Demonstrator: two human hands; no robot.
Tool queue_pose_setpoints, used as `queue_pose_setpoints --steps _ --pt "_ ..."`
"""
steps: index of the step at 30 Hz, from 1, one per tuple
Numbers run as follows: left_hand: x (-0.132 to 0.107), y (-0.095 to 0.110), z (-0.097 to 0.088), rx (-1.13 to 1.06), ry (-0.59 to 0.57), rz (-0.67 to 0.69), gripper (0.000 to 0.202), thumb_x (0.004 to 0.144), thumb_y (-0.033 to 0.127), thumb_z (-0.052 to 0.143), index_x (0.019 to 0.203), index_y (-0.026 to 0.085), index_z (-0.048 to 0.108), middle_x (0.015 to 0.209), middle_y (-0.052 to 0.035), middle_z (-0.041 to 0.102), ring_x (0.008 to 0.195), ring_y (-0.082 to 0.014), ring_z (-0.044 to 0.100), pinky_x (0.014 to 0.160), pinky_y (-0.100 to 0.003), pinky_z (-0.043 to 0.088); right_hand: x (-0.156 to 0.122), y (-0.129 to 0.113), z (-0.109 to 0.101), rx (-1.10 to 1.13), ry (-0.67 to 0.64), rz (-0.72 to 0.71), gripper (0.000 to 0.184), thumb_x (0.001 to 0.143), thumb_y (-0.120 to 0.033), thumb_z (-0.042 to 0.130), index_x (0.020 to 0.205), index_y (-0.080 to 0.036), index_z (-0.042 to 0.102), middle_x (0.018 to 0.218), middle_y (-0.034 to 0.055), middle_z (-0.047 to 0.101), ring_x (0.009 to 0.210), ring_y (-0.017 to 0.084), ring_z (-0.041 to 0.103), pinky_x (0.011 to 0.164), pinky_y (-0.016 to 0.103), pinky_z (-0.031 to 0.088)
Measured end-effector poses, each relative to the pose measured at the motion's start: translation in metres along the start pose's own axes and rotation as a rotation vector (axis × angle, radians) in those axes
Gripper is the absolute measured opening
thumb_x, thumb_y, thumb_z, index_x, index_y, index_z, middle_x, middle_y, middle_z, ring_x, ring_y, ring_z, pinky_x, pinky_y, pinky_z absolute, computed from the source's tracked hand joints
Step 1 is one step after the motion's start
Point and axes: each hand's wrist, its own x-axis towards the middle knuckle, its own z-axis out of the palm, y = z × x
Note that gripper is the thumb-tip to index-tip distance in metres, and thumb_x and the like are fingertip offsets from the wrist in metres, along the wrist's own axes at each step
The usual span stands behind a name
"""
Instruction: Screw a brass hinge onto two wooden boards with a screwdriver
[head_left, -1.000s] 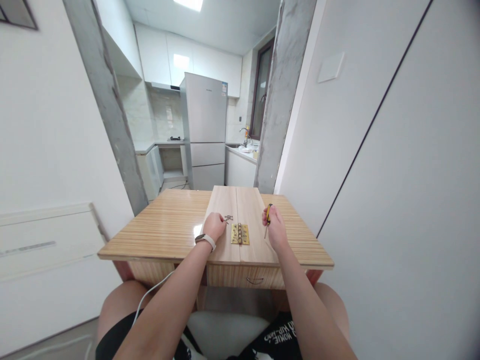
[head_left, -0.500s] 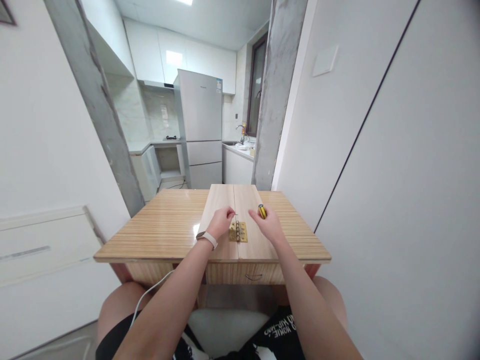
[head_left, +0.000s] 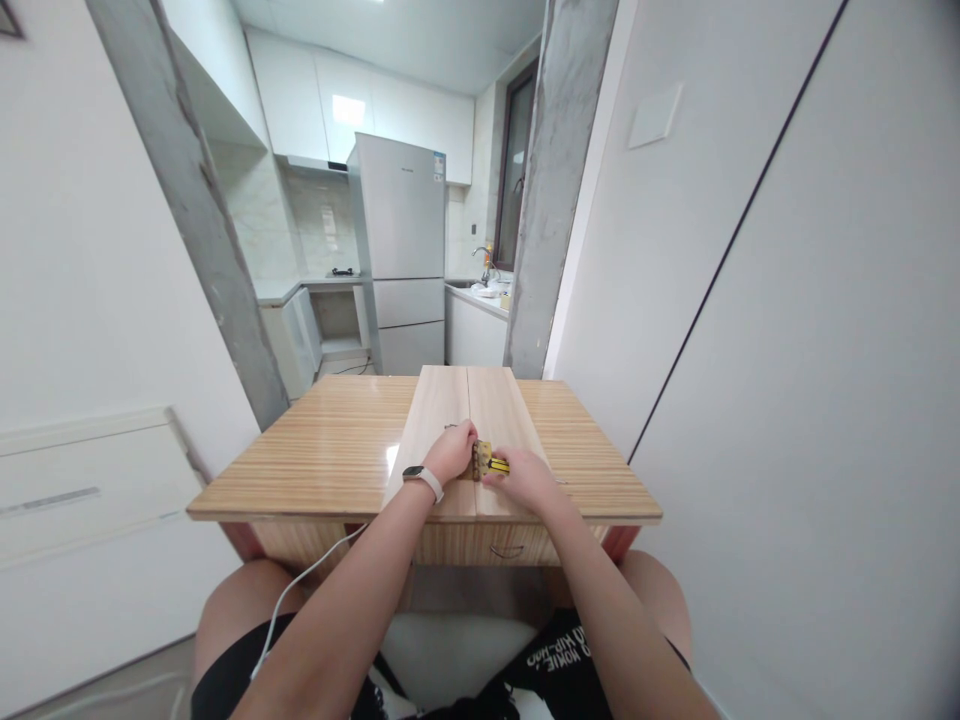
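- Hinge (head_left: pixel 482 455), brass, lies across the seam of 2 boards (head_left: pixel 450 400) on the counter (head_left: pixel 330 455).
- Right hand (head_left: pixel 521 478): grip clenched round a yellow-and-black screwdriver (head_left: pixel 497 465), pointed at the hinge.
- Left hand (head_left: pixel 452 450): fingers curled, resting on the hinge's left side.

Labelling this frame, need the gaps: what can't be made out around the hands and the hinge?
Head view, the only one:
- Brass hinge: mostly covered by both hands; screw holes and any screws not visible.
- Left hand: fingertips curl over the hinge; whether they pinch a screw is too small to tell.
- Screwdriver in the right hand: only a bit of yellow-black handle shows; the tip is hidden.
- Table drawer handle: small, partly behind the forearms.
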Motion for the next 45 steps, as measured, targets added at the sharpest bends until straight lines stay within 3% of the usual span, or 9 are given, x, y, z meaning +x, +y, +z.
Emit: queue_pose_setpoints --steps 6,15,21,26,34,45 --pt "0.001 0.002 0.0 0.034 -0.004 -0.033 0.02 0.107 0.022 0.049 0.102 0.021 0.069 0.096 -0.0102 0.077 0.093 -0.0225 0.071 0.082 -0.031 0.048 0.001 0.002 0.0 -0.027 -0.005 -0.006 0.031 0.09 -0.046 0.08 0.116 -0.028 0.08 0.108 0.007 0.082 0.101 0.026 0.073 0.079 0.03 0.044" --pt "0.004 0.004 0.002 0.016 0.0 0.013 0.019 0.104 0.02 0.054 0.095 0.021 0.07 0.093 -0.0098 0.077 0.091 -0.0232 0.07 0.084 -0.033 0.05 -0.003 -0.005 -0.001 -0.139 -0.021 -0.022 0.025 0.091 -0.051 0.077 0.101 -0.028 0.079 0.098 0.0078 0.082 0.094 0.026 0.073 0.076 0.031 0.043" --pt "0.005 0.003 0.003 0.013 0.002 0.035 0.018 0.102 0.018 0.055 0.093 0.021 0.07 0.093 -0.0094 0.076 0.089 -0.0232 0.069 0.085 -0.034 0.051 -0.001 -0.005 -0.001 -0.155 -0.035 -0.011 0.026 0.092 -0.051 0.077 0.103 -0.027 0.08 0.1 0.0086 0.082 0.096 0.026 0.073 0.078 0.031 0.044" --pt "0.009 0.01 0.003 0.037 0.02 0.066 0.021 0.102 0.017 0.054 0.095 0.019 0.073 0.103 -0.0125 0.076 0.103 -0.0244 0.067 0.096 -0.036 0.051 -0.002 -0.003 0.001 -0.121 -0.033 -0.028 0.026 0.093 -0.05 0.076 0.107 -0.028 0.08 0.102 0.0081 0.082 0.098 0.027 0.074 0.079 0.031 0.045" --pt "0.023 0.012 0.004 0.061 -0.034 0.082 0.02 0.095 0.014 0.06 0.091 0.019 0.079 0.097 -0.0089 0.078 0.095 -0.0214 0.072 0.093 -0.032 0.055 -0.003 -0.001 0.0 -0.091 -0.074 -0.038 0.031 0.096 -0.051 0.073 0.113 -0.026 0.08 0.108 0.0091 0.082 0.104 0.027 0.074 0.083 0.03 0.046" --pt "0.027 0.011 0.006 0.161 -0.086 0.147 0.024 0.094 0.014 0.058 0.091 0.018 0.082 0.099 -0.0132 0.078 0.099 -0.0246 0.072 0.095 -0.035 0.055 -0.005 -0.001 0.0 -0.062 -0.078 -0.034 0.033 0.098 -0.052 0.07 0.115 -0.026 0.08 0.109 0.01 0.082 0.104 0.028 0.075 0.083 0.031 0.046"
